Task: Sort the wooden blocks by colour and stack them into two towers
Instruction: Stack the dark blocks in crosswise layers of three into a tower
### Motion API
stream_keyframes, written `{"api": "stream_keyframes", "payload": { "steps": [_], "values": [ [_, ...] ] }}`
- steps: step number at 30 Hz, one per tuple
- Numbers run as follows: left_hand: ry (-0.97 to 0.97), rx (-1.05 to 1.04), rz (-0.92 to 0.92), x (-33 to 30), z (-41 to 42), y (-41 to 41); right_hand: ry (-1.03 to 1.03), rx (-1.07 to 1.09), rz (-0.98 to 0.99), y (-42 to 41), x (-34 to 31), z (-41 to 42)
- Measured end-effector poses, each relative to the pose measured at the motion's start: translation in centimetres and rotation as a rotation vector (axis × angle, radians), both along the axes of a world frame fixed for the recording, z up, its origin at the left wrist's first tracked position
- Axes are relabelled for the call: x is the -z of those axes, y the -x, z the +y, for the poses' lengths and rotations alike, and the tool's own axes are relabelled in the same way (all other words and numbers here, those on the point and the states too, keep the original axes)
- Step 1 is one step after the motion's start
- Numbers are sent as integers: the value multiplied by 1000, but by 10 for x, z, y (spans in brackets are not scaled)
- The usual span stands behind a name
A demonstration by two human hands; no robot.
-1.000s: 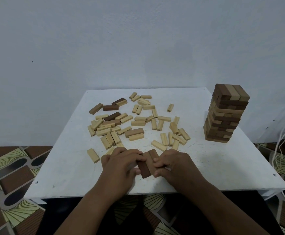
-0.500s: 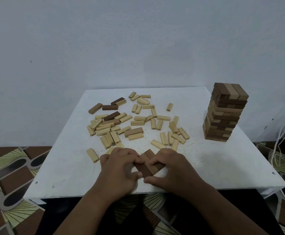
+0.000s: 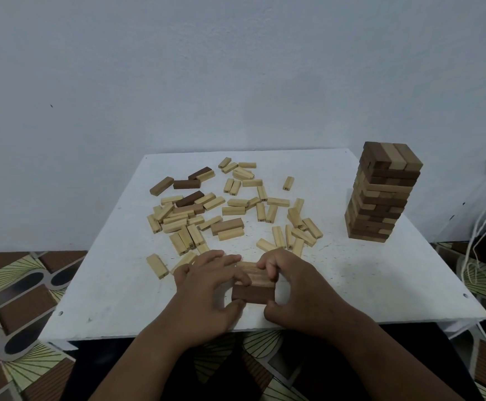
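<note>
Rotated brown blocks (image 3: 253, 285), now side-on

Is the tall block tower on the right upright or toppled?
Upright. The tower stands whole on the white table, layers stacked straight, clear of both hands.

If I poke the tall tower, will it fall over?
Probably. The tower is tall and narrow, so it looks tippy. Its blocks seem just stacked, some sticking out unevenly, so a push would likely slide them loose. It also stands near the table edge.
</note>
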State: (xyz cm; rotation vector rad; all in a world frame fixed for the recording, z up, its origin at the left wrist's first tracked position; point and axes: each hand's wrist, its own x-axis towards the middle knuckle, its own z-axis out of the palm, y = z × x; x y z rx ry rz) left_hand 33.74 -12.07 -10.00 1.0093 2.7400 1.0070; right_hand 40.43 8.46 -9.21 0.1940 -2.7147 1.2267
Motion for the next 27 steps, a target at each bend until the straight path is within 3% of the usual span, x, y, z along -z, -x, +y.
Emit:
{"api": "stream_keyframes", "payload": {
  "steps": [12, 16, 24, 27],
  "values": [
    [-35, -15, -94, -9, 0, -6, -121, 3, 16, -1, -4, 13],
    [-50, -24, -148, -8, 0, -4, -188, 66, -68, -1, -2, 21],
    [-64, -82, -195, -13, 1, -9, -144, 76, -112, -1, -2, 19],
    [-170, -67, -246, -17, 2, -9, -55, 113, -80, -4, -7, 20]
  ]
}}
